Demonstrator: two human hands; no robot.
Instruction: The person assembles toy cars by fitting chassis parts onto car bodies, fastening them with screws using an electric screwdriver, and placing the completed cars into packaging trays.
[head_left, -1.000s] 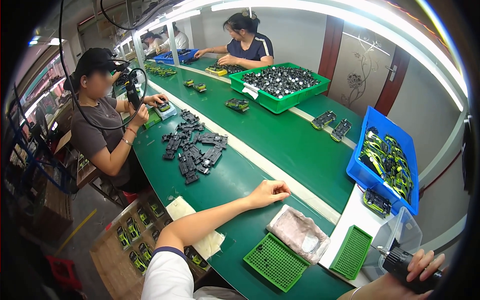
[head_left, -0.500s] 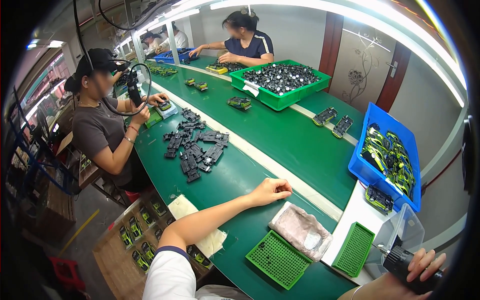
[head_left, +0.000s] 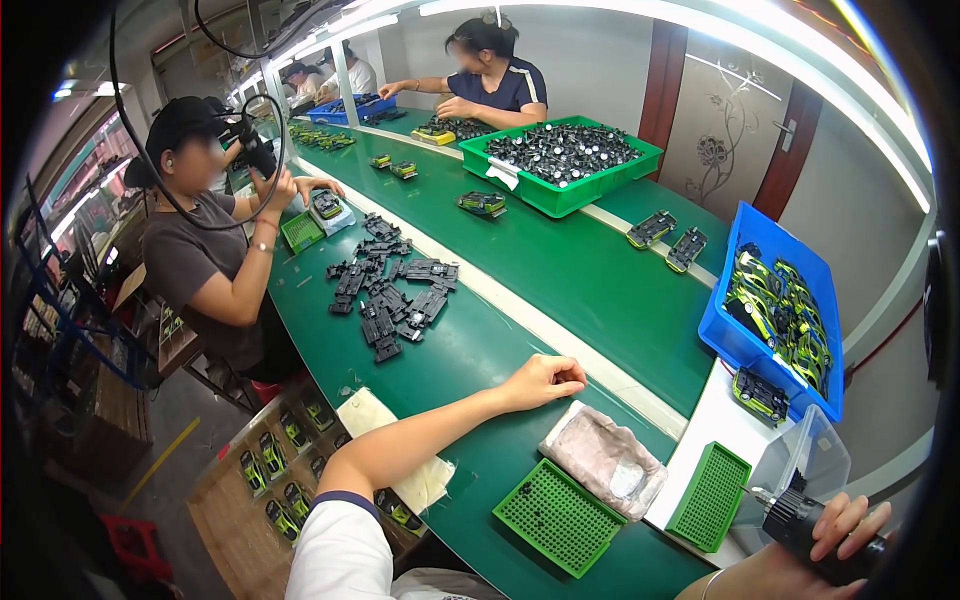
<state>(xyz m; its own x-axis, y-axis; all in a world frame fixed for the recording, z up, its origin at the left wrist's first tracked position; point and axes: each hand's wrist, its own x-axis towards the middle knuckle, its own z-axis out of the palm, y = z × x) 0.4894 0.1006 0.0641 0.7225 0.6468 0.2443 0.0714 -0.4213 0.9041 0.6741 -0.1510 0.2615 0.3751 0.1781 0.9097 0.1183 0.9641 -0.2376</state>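
Observation:
My left hand (head_left: 543, 383) rests on the green table with its fingers curled in, and nothing shows between them. Beside it lies a pale padded rest (head_left: 603, 450) with a cloth-like cover. At the lower right my right hand (head_left: 848, 530) grips a black electric screwdriver (head_left: 795, 515), whose bit points toward the left. A clear plastic bin (head_left: 815, 450) stands just behind that tool. Two green perforated trays are close by: one (head_left: 558, 518) in front of the padded rest, with a few small dark pieces on it, and another (head_left: 708, 498) on the white strip.
Black toy-car chassis (head_left: 390, 295) lie piled left of centre. A blue bin (head_left: 825, 330) of green-and-black car bodies stands right; a green crate (head_left: 560, 205) of small black parts is farther back. Two co-workers (head_left: 215, 230) (head_left: 497, 90) handle parts. A carton (head_left: 225, 500) holds finished-looking cars.
The co-worker on the left has raised their screwdriver away from the car in front of them. My own hands have hardly moved.

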